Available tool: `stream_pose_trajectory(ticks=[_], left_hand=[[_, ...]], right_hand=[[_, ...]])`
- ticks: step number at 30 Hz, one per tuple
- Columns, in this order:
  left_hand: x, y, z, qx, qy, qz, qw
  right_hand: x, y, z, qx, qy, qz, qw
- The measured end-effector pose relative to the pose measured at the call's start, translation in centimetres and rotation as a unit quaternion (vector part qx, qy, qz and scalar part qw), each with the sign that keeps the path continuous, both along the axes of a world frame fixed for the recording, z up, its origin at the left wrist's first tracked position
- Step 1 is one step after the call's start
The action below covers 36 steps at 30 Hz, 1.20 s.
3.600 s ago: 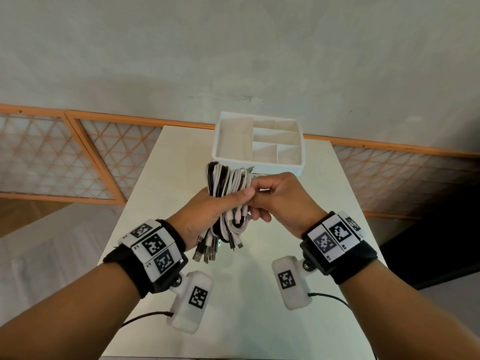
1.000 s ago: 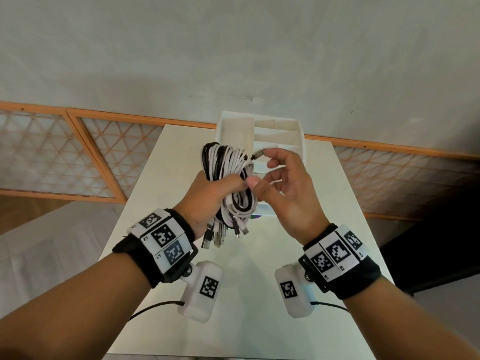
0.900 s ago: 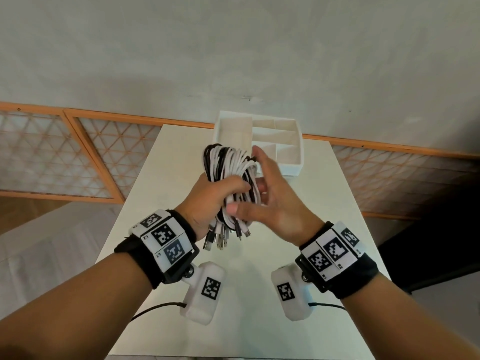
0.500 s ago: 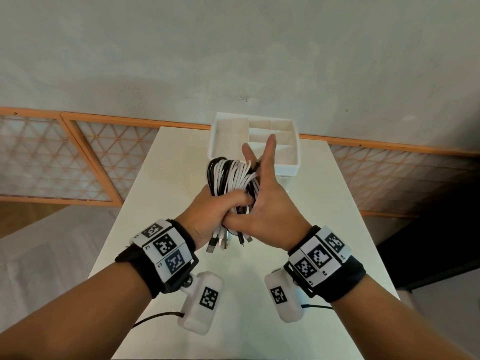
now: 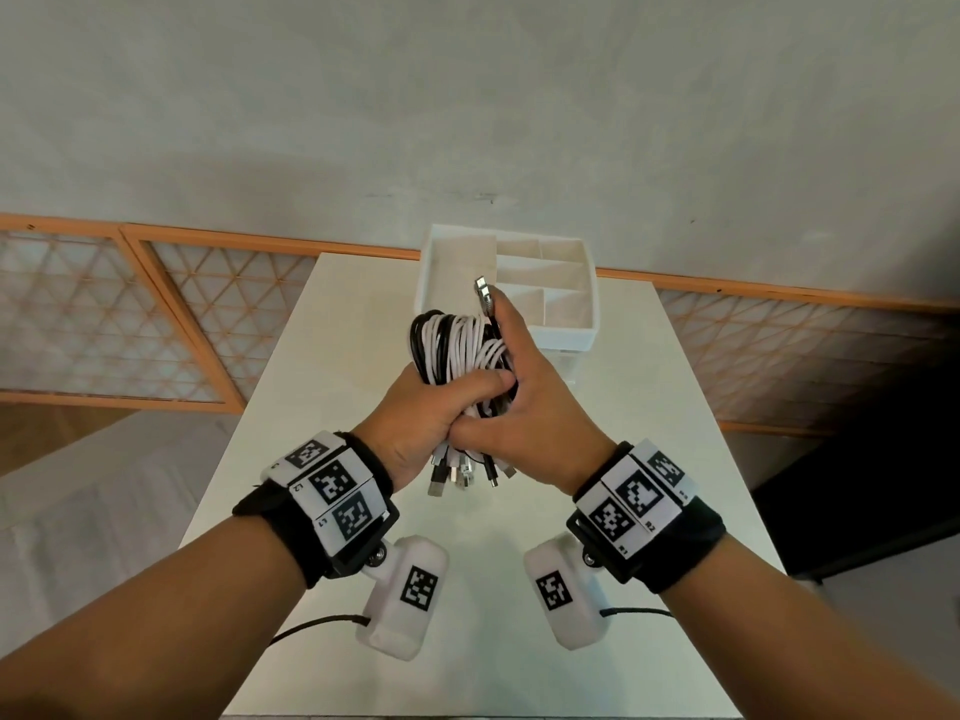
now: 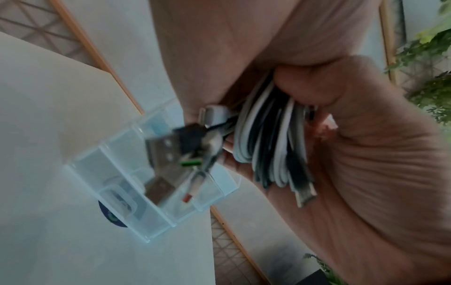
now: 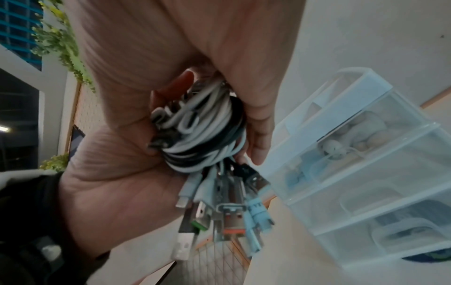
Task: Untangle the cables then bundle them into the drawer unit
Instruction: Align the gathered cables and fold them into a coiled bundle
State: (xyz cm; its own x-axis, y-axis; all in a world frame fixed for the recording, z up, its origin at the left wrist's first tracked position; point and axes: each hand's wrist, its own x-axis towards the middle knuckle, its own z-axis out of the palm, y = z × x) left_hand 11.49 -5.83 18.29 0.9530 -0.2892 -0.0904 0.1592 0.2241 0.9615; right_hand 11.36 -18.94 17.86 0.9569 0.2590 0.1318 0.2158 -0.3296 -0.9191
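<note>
a moment ago our right hand (image 5: pixel 524 407) was held flat beside the coil with its fingers pointing up; now it has closed in against it, thumb tucked under our left thumb, index finger laid up the right side of the loops. a loose silver plug end (image 5: pixel 483 293) that we were holding out to the side a second ago now stands up along that finger, above the loops. we judge that this last stray end is being wound or tucked in, so the untangling looks done and the bundling is nearly finished; stowing is still to come.

the coiled bundle of white and black usb cables (image 5: pixel 457 350) sits upright between both hands, above the pale table (image 5: pixel 322 356) and not touching it. our left hand (image 5: pixel 426 423) is clenched round its middle, thumb across the front. the right hand grasps the same bundle from the right side, its fingers curled behind the strands in the right wrist view. a cluster of metal and pale blue plugs (image 7: pixel 219 208) hangs below both fists.

the translucent white plastic drawer unit with an open divided top tray (image 5: pixel 566 324) stands just beyond the hands, at the far end of the table. the bundle is near it but not over any compartment yet.
</note>
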Motion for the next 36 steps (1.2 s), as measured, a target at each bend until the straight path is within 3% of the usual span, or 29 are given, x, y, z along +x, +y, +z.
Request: stream_pose_trajectory(ticks=[11, 16, 20, 24, 28, 32, 36], left_hand=[[0.2, 0.6, -1.1, -0.035, 0.078, -0.07, 0.994], [0.0, 0.4, -2.1, 0.062, 0.08, 0.027, 0.994], [-0.3, 0.1, -3.3, 0.081, 0.087, 0.102, 0.988], [-0.3, 0.3, -3.9, 0.087, 0.092, 0.105, 0.986], [0.1, 0.3, -4.5, 0.074, 0.151, 0.08, 0.982], [0.5, -0.2, -5.6, 0.093, 0.196, 0.065, 0.974], [1.1, -0.9, -6.4, 0.125, 0.213, 0.104, 0.963]], right_hand=[[-0.8, 0.8, -2.0, 0.066, -0.002, -0.037, 0.997], [-0.2, 0.4, -3.1, 0.042, 0.026, -0.021, 0.999], [-0.1, 0.2, -3.3, -0.024, 0.028, -0.003, 0.999], [-0.2, 0.8, -4.6, 0.008, 0.03, -0.022, 0.999], [0.1, 1.0, -6.2, 0.071, 0.076, -0.046, 0.994], [0.2, 0.8, -7.2, 0.0, 0.068, -0.076, 0.995], [1.0, 0.3, -8.0, -0.112, 0.076, -0.049, 0.99]])
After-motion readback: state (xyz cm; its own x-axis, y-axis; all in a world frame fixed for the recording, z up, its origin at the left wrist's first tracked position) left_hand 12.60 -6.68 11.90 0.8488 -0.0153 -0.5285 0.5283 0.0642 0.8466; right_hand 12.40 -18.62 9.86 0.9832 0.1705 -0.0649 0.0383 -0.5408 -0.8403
